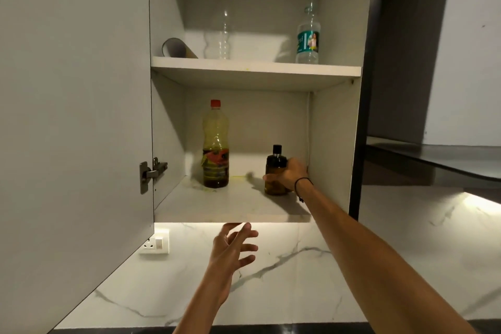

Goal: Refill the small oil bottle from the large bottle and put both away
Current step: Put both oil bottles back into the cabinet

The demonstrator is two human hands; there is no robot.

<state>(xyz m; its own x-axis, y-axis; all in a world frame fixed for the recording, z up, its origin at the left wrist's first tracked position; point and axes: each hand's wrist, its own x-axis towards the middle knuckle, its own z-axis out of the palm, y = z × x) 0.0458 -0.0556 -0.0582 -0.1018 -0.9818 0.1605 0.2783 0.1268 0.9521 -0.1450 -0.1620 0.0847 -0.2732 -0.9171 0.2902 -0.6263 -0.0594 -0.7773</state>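
The large oil bottle (215, 145), clear plastic with a red cap and a dark label, stands upright on the lower cupboard shelf (217, 206), left of centre. The small oil bottle (275, 171), dark amber with a black cap, stands on the same shelf to the right. My right hand (288, 175) grips the small bottle's body from its right side. My left hand (233, 249) hovers below the shelf's front edge with fingers spread and holds nothing.
The cupboard door (73, 116) stands open at the left, its hinge at mid height. On the upper shelf (254, 68) are a clear empty bottle (218, 35), a labelled water bottle (307, 38) and a lying tube (177, 49). A wall socket (156, 244) sits on the marble backsplash.
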